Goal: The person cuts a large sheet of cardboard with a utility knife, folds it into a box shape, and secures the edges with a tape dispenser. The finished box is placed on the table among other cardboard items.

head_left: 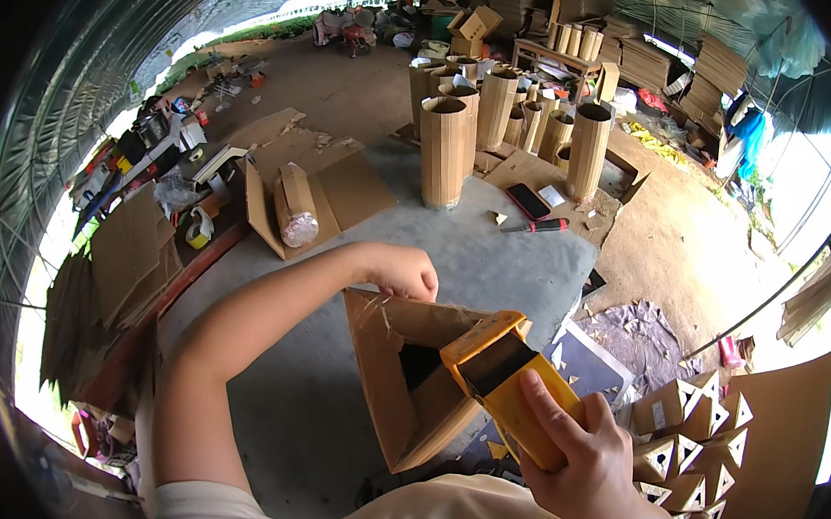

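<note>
A triangular cardboard tube (375, 359) stands tilted in front of me, its open end toward me and its inside dark. My left hand (403, 272) is closed at its far edge, fingers curled over the cardboard there; the fingertips are hidden. In my right hand (589, 468) is a yellow boxy hand tool (522, 400) with a black inset, its exact kind unclear. The tool's front end rests against the tube's right-hand wall. Beneath the tube lies a grey tabletop (313, 325).
Several tall cardboard tubes (443, 154) stand on the table's far side. A phone (528, 201) and a red-and-black knife (537, 225) lie near them. A wrapped tube (295, 206) lies at left on flattened cardboard. Small triangular cardboard pieces (685, 452) are stacked at lower right.
</note>
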Action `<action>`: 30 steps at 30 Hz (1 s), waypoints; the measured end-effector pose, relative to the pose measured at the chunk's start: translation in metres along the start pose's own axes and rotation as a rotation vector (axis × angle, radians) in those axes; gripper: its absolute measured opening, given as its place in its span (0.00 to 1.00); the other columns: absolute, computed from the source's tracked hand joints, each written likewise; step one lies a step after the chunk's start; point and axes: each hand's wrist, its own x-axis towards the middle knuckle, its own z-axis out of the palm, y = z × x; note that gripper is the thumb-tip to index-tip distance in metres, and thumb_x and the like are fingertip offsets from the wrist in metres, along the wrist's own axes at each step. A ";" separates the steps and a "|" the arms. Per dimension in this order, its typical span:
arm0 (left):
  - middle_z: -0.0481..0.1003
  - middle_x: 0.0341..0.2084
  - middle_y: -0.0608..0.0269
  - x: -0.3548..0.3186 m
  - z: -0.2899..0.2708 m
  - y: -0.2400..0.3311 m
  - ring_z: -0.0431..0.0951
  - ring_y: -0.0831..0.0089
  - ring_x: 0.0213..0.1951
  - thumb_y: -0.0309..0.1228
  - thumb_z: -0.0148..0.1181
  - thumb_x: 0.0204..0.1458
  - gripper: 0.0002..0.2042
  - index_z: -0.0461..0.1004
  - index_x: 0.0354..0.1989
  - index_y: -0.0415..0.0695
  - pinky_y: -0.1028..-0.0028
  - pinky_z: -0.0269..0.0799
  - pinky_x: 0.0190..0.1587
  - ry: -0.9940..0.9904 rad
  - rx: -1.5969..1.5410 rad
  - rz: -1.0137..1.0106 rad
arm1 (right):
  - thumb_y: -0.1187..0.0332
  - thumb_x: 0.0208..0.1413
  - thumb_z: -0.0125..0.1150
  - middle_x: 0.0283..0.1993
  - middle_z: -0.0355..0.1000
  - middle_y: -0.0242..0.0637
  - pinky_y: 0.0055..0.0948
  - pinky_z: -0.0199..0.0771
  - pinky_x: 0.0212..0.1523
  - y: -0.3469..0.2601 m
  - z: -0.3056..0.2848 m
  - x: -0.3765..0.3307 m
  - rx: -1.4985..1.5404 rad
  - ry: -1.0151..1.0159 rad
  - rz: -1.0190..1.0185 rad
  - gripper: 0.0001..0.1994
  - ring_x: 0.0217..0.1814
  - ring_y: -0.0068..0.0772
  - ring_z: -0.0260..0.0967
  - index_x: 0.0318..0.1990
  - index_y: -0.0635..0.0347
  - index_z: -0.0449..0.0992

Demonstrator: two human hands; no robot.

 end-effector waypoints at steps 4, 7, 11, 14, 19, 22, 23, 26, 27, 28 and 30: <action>0.76 0.33 0.62 0.022 0.020 -0.023 0.75 0.66 0.34 0.35 0.55 0.50 0.12 0.74 0.40 0.45 0.67 0.69 0.38 -0.003 0.206 0.122 | 0.69 0.32 0.62 0.25 0.57 0.39 0.30 0.68 0.17 0.000 0.001 -0.005 0.000 0.027 -0.059 0.38 0.19 0.32 0.61 0.59 0.40 0.63; 0.74 0.42 0.60 0.020 -0.009 0.011 0.74 0.69 0.41 0.44 0.50 0.53 0.21 0.70 0.47 0.40 0.70 0.67 0.45 0.066 0.611 -0.146 | 0.69 0.32 0.62 0.25 0.58 0.39 0.30 0.68 0.18 0.005 0.007 0.001 -0.013 0.059 -0.050 0.38 0.20 0.32 0.61 0.59 0.40 0.63; 0.75 0.38 0.55 0.009 0.012 0.063 0.73 0.68 0.42 0.61 0.45 0.49 0.36 0.70 0.45 0.35 0.72 0.65 0.49 -0.001 -0.319 0.111 | 0.68 0.32 0.62 0.26 0.59 0.41 0.30 0.70 0.19 0.015 0.013 0.009 0.036 0.060 -0.067 0.38 0.20 0.32 0.63 0.60 0.41 0.62; 0.74 0.36 0.61 0.012 0.046 0.084 0.71 0.74 0.42 0.60 0.47 0.49 0.31 0.74 0.39 0.40 0.76 0.64 0.48 -0.154 -0.389 0.281 | 0.68 0.32 0.62 0.27 0.59 0.42 0.30 0.71 0.19 0.025 0.016 0.006 0.084 0.093 -0.108 0.38 0.21 0.33 0.64 0.59 0.40 0.62; 0.73 0.27 0.64 0.007 0.049 0.092 0.70 0.75 0.33 0.49 0.49 0.52 0.20 0.76 0.34 0.44 0.76 0.64 0.41 0.051 -0.082 0.288 | 0.68 0.32 0.63 0.26 0.58 0.42 0.30 0.70 0.18 0.043 0.029 -0.002 0.188 0.116 -0.149 0.38 0.19 0.32 0.63 0.59 0.37 0.62; 0.77 0.30 0.62 0.008 0.053 0.096 0.75 0.73 0.33 0.45 0.48 0.49 0.18 0.77 0.32 0.43 0.75 0.67 0.42 0.196 0.070 0.288 | 0.68 0.34 0.64 0.26 0.58 0.42 0.30 0.70 0.17 0.064 0.038 -0.013 0.319 0.137 -0.168 0.37 0.18 0.33 0.63 0.59 0.36 0.62; 0.78 0.30 0.61 0.011 0.053 0.087 0.75 0.71 0.34 0.43 0.46 0.49 0.17 0.78 0.32 0.44 0.75 0.67 0.43 0.243 0.107 0.348 | 0.67 0.33 0.64 0.26 0.58 0.42 0.30 0.69 0.17 0.069 0.041 -0.022 0.342 0.095 -0.140 0.38 0.18 0.32 0.62 0.59 0.36 0.62; 0.78 0.32 0.60 0.015 0.049 0.085 0.76 0.70 0.37 0.42 0.45 0.49 0.18 0.78 0.31 0.43 0.75 0.65 0.45 0.276 0.103 0.351 | 0.67 0.33 0.65 0.25 0.57 0.40 0.29 0.67 0.15 0.088 0.056 -0.050 0.379 -0.016 -0.075 0.38 0.18 0.32 0.61 0.59 0.37 0.62; 0.78 0.32 0.59 0.016 0.049 0.088 0.76 0.70 0.37 0.42 0.45 0.49 0.18 0.78 0.31 0.42 0.75 0.65 0.46 0.272 0.091 0.328 | 0.68 0.32 0.66 0.26 0.57 0.41 0.30 0.68 0.16 0.091 0.061 -0.055 0.412 -0.029 -0.055 0.38 0.18 0.33 0.61 0.59 0.37 0.63; 0.78 0.32 0.59 0.018 0.051 0.088 0.75 0.70 0.37 0.41 0.45 0.49 0.18 0.77 0.31 0.41 0.75 0.65 0.46 0.264 0.067 0.319 | 0.69 0.32 0.66 0.26 0.57 0.41 0.31 0.69 0.17 0.092 0.065 -0.061 0.438 -0.040 -0.030 0.38 0.18 0.34 0.61 0.58 0.37 0.64; 0.78 0.31 0.59 0.015 0.056 0.091 0.75 0.72 0.37 0.40 0.46 0.50 0.17 0.77 0.31 0.39 0.75 0.65 0.46 0.262 0.045 0.304 | 0.69 0.32 0.66 0.26 0.57 0.41 0.31 0.68 0.17 0.096 0.074 -0.073 0.462 -0.046 -0.016 0.38 0.17 0.34 0.60 0.58 0.38 0.64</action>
